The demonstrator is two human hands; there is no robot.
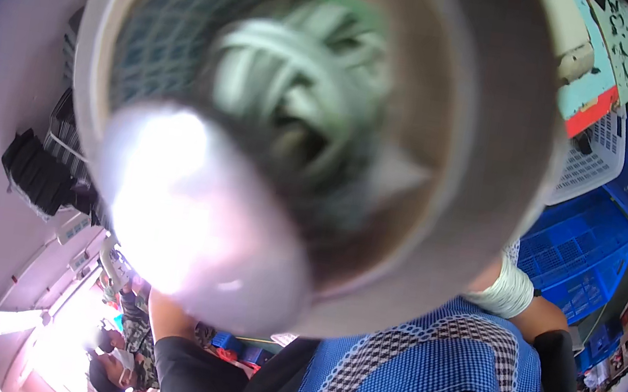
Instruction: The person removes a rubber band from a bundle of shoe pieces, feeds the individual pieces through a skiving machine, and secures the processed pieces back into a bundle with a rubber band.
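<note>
Ring (493,181), broad and grey-brown, fills the upper middle, very close to the lens and blurred. Through its opening show a bundle (308,67) of pale green bands and, to its left, a grey grid (167,39). A shiny, overexposed lump (199,212) covers the ring's lower left; it may be a fingertip, but the blur leaves that unsure. The left forearm (169,316) rises toward the ring from below, the right forearm (542,316) from the lower right, pale cord (511,292) wound about its wrist. The right hand is hidden behind the ring; for both hands I cannot tell how far the fingers are open or what they hold. Below is a blue patterned apron (420,355); to the right, a blue crate (583,250) near a white basket (596,155).
</note>
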